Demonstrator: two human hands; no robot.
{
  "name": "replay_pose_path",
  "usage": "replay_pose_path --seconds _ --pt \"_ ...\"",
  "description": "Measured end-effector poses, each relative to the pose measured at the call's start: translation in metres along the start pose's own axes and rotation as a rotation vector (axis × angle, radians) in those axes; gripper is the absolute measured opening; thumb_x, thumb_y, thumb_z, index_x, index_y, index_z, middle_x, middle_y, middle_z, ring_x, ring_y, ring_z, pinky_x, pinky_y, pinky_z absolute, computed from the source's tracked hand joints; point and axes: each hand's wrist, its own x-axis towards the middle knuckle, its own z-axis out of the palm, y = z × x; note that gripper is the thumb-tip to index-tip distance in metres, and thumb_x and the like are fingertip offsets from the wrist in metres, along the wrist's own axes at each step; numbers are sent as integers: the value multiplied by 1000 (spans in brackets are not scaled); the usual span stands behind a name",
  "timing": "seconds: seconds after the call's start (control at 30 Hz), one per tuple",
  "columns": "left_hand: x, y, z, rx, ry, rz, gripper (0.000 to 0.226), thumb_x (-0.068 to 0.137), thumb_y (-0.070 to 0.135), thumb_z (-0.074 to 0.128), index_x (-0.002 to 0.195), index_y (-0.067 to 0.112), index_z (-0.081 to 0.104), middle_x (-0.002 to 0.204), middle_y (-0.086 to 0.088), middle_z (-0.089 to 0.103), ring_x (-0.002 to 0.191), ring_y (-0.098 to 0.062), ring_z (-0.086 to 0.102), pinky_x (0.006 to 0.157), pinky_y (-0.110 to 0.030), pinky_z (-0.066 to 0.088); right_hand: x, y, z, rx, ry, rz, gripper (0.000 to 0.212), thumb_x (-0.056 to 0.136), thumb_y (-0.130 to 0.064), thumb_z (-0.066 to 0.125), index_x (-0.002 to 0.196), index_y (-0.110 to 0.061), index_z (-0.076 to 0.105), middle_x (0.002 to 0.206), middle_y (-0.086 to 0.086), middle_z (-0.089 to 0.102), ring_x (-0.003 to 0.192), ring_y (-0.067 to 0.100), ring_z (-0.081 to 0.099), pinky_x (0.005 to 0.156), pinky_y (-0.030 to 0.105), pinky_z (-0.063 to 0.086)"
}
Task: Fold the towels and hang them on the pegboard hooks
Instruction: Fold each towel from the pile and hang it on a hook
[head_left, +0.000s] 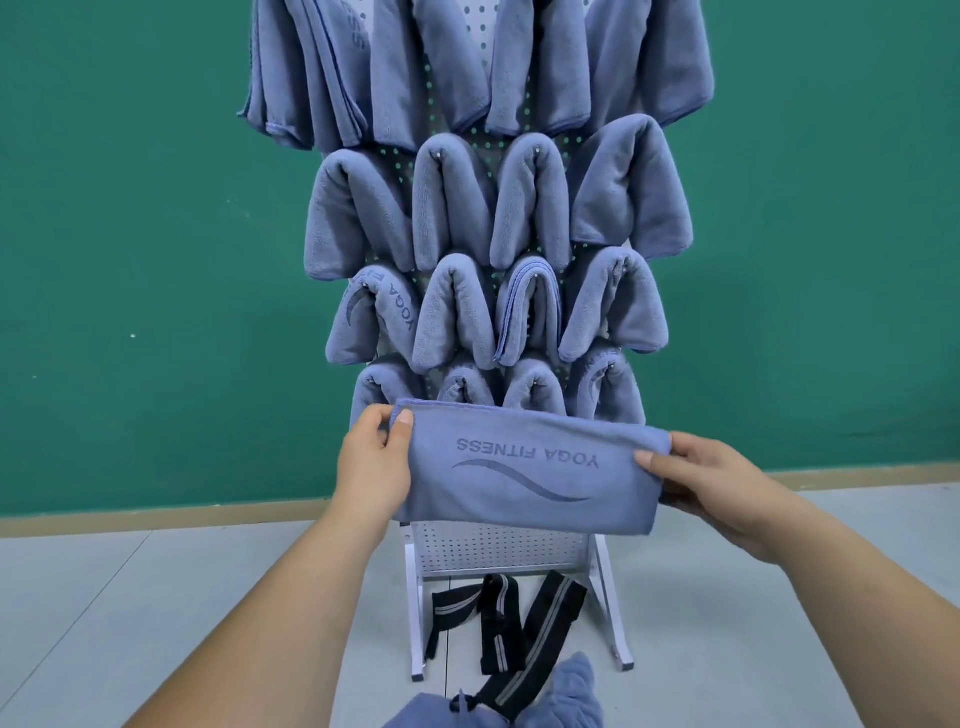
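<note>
- A green wall (130, 260) filled the left side, meeting a pale floor (156, 623) along a tan skirting strip.
- The left hand (371, 462) pinched the upper left corner of the folded towel (524, 478), thumb on the near face and fingers curled behind it.
- The folded towel was stretched flat between both hands, held in the air in front of the lowest row of hooks. Its "YOGA FITNESS" lettering read upside down above a wave mark.
- Behind it stood the white pegboard (498, 545), bare only at its bottom panel.
- The hung towels (457, 208), the same blue-grey, were draped over hooks in rows of four and covered the rest of the board.
- Black straps (519, 623) with grey stripes lay on the floor between the board's legs.
- Loose blue towels (571, 696) sat at the bottom edge, just right of centre.
- The right hand (711, 483) gripped the towel's right end, thumb on the front, fingers wrapped behind.
</note>
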Motion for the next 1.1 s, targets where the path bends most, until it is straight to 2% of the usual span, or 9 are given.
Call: replay_pose_path --seconds 0.1,0.17,0.27,0.43,0.57,0.77,0.87,0.97,1.1 --pt "-3 9 3 -127 28 -74 18 105 39 59 103 24 69 102 6 72 92 -14 66 84 -37 54 7 -5 7 168 90 -31 37 95 -33 72 123 -9 68 117 16 75 103 29 66 99 48 52" --pt "-3 9 6 -109 45 -147 18 101 37 66 113 23 69 116 6 69 103 -15 65 94 -39 53 10 -7 12 171 197 -22 33 96 -30 73 119 -7 66 109 14 78 94 27 72 90 45 55" --pt "-3 -6 7 7 -52 -333 47 91 27 79 133 23 60 124 -1 63 110 -26 65 101 -46 55 13 4 13 50 355 75 42 90 -22 83 125 -13 63 101 10 80 87 25 75 73 37 59" --pt "1 -24 5 52 -193 -346 75 87 8 80 151 26 44 118 -7 67 106 -26 68 93 -47 59 13 17 9 28 346 40 63 91 -5 79 141 -35 57 127 1 68 105 24 73 76 39 62" --pt "0 -19 2 47 -177 -216 61 95 7 73 146 29 50 111 3 72 98 -16 69 67 -27 51 10 12 13 -56 319 -92 46 95 -2 72 122 -39 72 118 -7 76 107 21 74 82 39 62" --pt "-1 -17 2 39 -245 -204 41 99 3 64 131 27 62 98 6 79 92 -13 69 70 -25 50 13 14 18 -120 321 -116 19 96 -4 72 104 -19 80 99 -1 81 105 19 75 105 44 55" --pt "-6 -14 1 10 -326 -216 36 91 12 79 122 27 69 106 0 76 98 -14 69 76 -22 50 11 14 18 -135 287 -101 22 88 -8 82 105 -21 80 102 -2 81 105 22 75 98 37 59" --pt "-9 -15 -1 148 -425 -120 48 81 13 88 121 34 70 113 7 68 100 -8 64 73 -17 49 8 14 15 -209 194 -53 44 78 0 89 112 -25 77 113 -5 77 100 22 76 82 27 62" --pt "-8 -16 1 400 -409 28 40 86 11 82 112 38 69 112 11 66 99 -12 63 81 -26 56 13 21 12 -539 249 -63 45 77 -5 87 106 -37 76 108 -12 76 91 19 74 81 37 63"
